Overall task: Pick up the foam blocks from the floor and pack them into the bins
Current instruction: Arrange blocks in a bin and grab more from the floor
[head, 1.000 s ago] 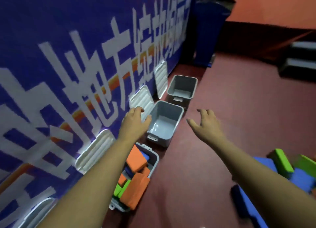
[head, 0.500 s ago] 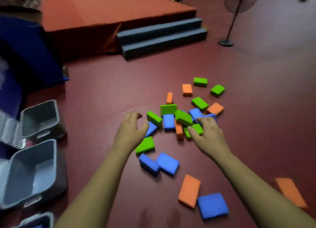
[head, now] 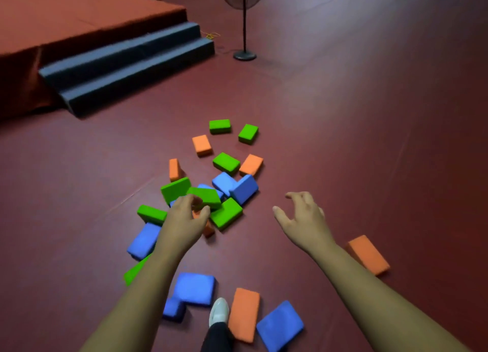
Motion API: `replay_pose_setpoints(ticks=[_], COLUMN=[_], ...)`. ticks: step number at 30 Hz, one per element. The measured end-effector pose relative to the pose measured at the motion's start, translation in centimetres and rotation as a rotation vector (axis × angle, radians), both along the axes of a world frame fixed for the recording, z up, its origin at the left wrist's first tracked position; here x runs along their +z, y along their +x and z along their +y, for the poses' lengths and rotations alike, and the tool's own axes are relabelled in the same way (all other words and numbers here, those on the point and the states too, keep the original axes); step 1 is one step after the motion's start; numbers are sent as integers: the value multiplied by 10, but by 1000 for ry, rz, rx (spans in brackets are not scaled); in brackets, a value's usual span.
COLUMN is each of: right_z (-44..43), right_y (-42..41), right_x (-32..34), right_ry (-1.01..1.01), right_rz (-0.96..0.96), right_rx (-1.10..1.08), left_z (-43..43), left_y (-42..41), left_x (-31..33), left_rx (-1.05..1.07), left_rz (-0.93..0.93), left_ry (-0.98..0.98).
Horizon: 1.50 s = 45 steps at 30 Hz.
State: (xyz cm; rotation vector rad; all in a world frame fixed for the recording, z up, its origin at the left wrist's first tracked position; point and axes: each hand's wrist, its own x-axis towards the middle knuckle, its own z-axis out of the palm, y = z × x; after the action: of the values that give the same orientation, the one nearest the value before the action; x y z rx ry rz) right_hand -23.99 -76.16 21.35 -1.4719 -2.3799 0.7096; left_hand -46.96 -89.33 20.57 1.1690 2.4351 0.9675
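Reaching over a scatter of foam blocks on the dark red floor (head: 356, 140), a person extends both bare arms from the near edge. The left hand (head: 182, 222) hangs above the middle of the pile, its fingers (head: 194, 201) curled loosely over a green block (head: 204, 196), though whether they touch it cannot be told; nothing is clearly gripped. The right hand (head: 303, 219) hovers to the right of the pile with fingers spread and empty, above bare floor. Green, blue and orange blocks lie heaped and overlapping at centre, with two green ones (head: 220, 126) farthest out. A lone orange block (head: 368, 254) sits apart at the right, just beside the right forearm. Nearer, a blue block (head: 194, 288), a long orange one (head: 244, 313) and another blue (head: 280, 325) lie around a white shoe (head: 219, 310). Far left, grey steps (head: 126, 61) lead up to a red stage (head: 79, 16); a standing fan (head: 244, 21) rises beyond. No bins are in view.
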Motion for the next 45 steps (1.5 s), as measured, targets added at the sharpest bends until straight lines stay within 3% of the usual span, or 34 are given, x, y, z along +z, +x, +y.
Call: replay_pose_setpoints(ticks=[15,24,33,39,45], right_z=[259,423,611,718,758], right_y=[-195,-312,-426,-457,-456], right_x=[-31,-79,-258,-426,-601], right_ry=[-68,-89,-223,-260,-383], right_rz=[-163,-287,-413,-527,-570], right_rx=[-110,69,423,517,469], left_z=[288,392,543,649,708], left_y=[-203,-264,-326,-359,-360], left_x=[-45,-100,-254,-424,-609], left_rx=[-164,-92,133,100,39], left_rz=[-28,-111,-198,-242,-380], left_ry=[-52,-145,-297,-402,-570])
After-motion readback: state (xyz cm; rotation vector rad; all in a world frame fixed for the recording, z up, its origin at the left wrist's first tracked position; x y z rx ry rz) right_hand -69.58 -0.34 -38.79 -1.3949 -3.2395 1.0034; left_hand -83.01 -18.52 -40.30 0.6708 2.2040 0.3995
